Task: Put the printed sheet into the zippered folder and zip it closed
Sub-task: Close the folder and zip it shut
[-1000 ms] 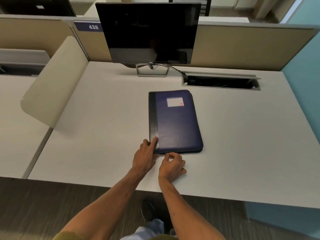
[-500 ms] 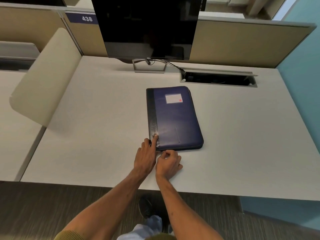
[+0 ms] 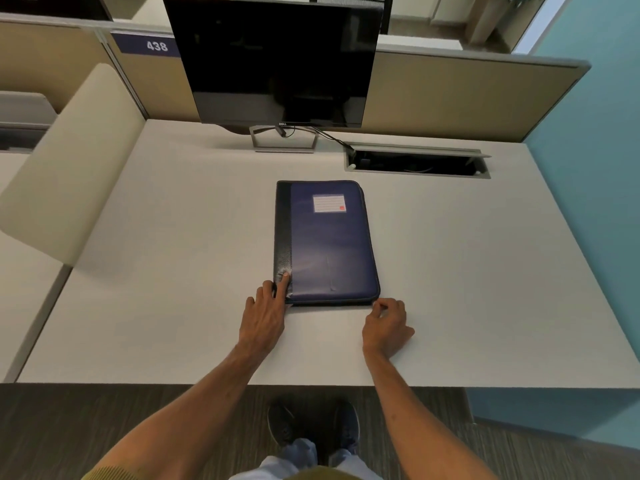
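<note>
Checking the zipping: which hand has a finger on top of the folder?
The left hand: its forefinger presses the folder by the spine; the right hand is at its near right corner.

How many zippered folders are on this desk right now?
1: the blue zippered folder lies flat at the middle of the desk, in front of the monitor. No other seems hidden.

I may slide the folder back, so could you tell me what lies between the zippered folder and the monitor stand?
Only bare desk lies between the zippered folder and the monitor stand, as the head view shows.
</note>
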Demonstrator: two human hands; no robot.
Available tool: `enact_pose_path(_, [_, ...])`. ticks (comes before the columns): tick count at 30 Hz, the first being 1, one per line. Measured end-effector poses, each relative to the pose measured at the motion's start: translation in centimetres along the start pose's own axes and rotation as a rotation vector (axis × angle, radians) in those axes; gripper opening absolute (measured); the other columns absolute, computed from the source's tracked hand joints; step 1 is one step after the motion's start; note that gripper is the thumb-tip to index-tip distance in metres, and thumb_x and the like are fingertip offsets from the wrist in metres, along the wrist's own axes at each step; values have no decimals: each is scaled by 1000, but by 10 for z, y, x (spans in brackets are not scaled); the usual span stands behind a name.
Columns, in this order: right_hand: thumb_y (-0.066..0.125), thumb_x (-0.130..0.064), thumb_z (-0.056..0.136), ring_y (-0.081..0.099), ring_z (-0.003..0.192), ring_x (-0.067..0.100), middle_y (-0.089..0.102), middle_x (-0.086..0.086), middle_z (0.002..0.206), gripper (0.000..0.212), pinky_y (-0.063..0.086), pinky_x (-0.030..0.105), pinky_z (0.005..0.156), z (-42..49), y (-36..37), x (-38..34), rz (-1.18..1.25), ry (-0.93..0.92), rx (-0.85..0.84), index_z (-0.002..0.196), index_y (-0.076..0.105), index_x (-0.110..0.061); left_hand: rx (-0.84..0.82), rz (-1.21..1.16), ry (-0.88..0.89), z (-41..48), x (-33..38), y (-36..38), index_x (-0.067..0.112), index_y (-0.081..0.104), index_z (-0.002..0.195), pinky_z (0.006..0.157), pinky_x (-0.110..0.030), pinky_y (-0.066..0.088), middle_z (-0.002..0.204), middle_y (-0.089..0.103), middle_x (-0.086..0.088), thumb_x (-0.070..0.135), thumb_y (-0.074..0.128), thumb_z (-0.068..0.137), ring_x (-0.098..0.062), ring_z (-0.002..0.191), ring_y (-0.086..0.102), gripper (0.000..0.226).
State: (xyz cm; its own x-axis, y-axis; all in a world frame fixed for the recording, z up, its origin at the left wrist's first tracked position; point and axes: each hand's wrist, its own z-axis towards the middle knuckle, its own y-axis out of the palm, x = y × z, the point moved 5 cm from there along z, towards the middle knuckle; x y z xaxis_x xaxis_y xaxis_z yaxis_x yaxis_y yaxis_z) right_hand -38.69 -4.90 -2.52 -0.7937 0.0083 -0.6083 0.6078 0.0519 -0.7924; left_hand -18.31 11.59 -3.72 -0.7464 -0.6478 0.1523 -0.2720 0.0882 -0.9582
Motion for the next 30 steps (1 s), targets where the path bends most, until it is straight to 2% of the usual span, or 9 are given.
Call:
enact_pose_path(3, [61, -9, 104, 67, 89, 29, 70, 7, 110, 11, 45, 42, 90, 12, -6, 0, -17, -59, -30, 106, 73, -10, -2, 42, 12, -1, -4, -1, 20, -1, 173, 110, -40, 48, 155, 38, -13, 20, 46, 111, -27, 129, 50, 78])
enact_pose_path(7, [61, -6, 104, 68, 91, 31, 69, 9, 112, 12, 47, 41, 92, 21, -9, -2, 4, -110, -95, 107, 72, -7, -4, 67, -6, -2, -1, -3, 21, 3, 173, 119, -45, 41, 163, 32, -14, 20, 50, 108, -30, 142, 44, 80])
enact_pose_path(10, [60, -9, 106, 68, 95, 29, 69, 8, 114, 14, 51, 44, 97, 27, -12, 0, 17, -152, -174, 111, 72, -8, 34, 14, -22, -1, 6, -6, 20, 14, 171, 135, -53, 20, 177, 12, -16, 30, 53, 104, -36, 163, 22, 78])
enact_pose_path(13, [61, -9, 105, 69, 96, 28, 70, 8, 113, 13, 54, 50, 100, 36, -16, 0, 39, -191, -248, 112, 73, -7, 37, -28, 77, 7, 28, -9, 21, 20, 168, 137, -55, 7, 179, 4, -12, 41, 54, 99, -35, 168, 8, 80])
enact_pose_path(16, [66, -10, 102, 70, 99, 25, 70, 6, 115, 11, 54, 49, 100, 46, -17, -1, 32, -238, -303, 111, 73, -8, 9, -2, 232, 16, 67, -7, 25, 22, 168, 137, -54, 12, 179, 9, -8, 46, 56, 98, -31, 168, 10, 80])
enact_pose_path(19, [68, -10, 101, 69, 103, 25, 71, 4, 116, 11, 53, 46, 99, 56, -18, 0, -1, -300, -355, 110, 73, -9, -44, 35, 314, 25, 113, -1, 30, 16, 168, 136, -54, 15, 179, 9, -5, 52, 58, 101, -30, 167, 11, 82])
enact_pose_path(24, [64, -13, 102, 67, 100, 22, 72, 1, 113, 13, 51, 41, 97, 70, -17, 4, -71, -438, -454, 112, 72, -11, -135, 86, 216, 40, 167, 8, 23, -2, 173, 136, -56, 15, 181, -3, -8, 59, 55, 104, -33, 169, 4, 96])
enact_pose_path(27, [63, -18, 104, 66, 104, 19, 72, -1, 114, 13, 49, 34, 96, 79, -16, 8, -94, -509, -484, 113, 72, -14, -152, 106, 147, 53, 182, 8, 15, -2, 173, 136, -55, 17, 181, -2, -11, 57, 49, 108, -33, 169, 4, 92])
enact_pose_path(30, [61, -21, 105, 66, 107, 16, 71, -3, 115, 15, 49, 32, 96, 88, -16, 13, -113, -563, -497, 113, 72, -16, -156, 127, 138, 58, 190, 11, 13, 1, 173, 134, -57, 23, 181, 0, -12, 55, 44, 111, -34, 169, 5, 86])
